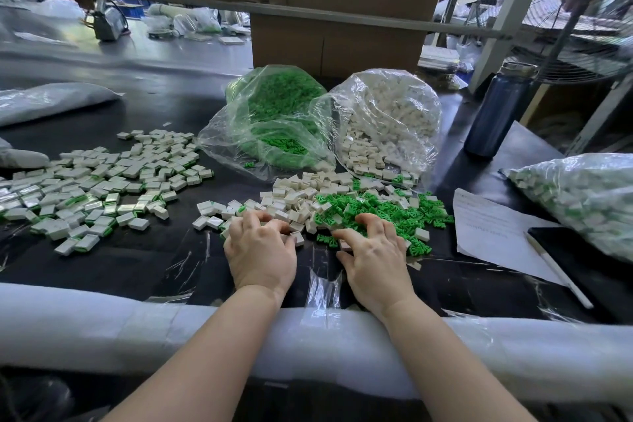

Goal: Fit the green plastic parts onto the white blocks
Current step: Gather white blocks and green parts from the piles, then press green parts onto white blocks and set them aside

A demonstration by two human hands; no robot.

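Both hands lay palm-down on the black table (144, 260), forearms crossing the white padded edge (102, 325) at six o'clock. The left hand (262, 247) had its fingers curled down into the near edge of a heap of white blocks (301, 192); a single block (297, 238) sat just beside its fingertips at about two o'clock from the knuckles. Whether those fingers actually pinched a block could not be told, since they hid what was under them. The right hand (375, 257) had its fingers spread and bent, tips resting in the loose green parts (387, 212), which spread from the fingers toward twelve and two o'clock. Something pale showed under its forefinger, but a hold could not be made out either.

At twelve o'clock from the hands stood two open clear bags, touching: the bag of green parts (277, 120) on the left, the bag of white blocks (387, 123) on the right, spilling blocks toward the heap. At ten o'clock lay a wide scatter of finished blocks (102, 181) with green showing at their edges. At three o'clock lay a sheet of paper (486, 226) with a pen (558, 271) across it, and past that a full bag of finished pieces (582, 199). A blue bottle (496, 113) stood at two o'clock.
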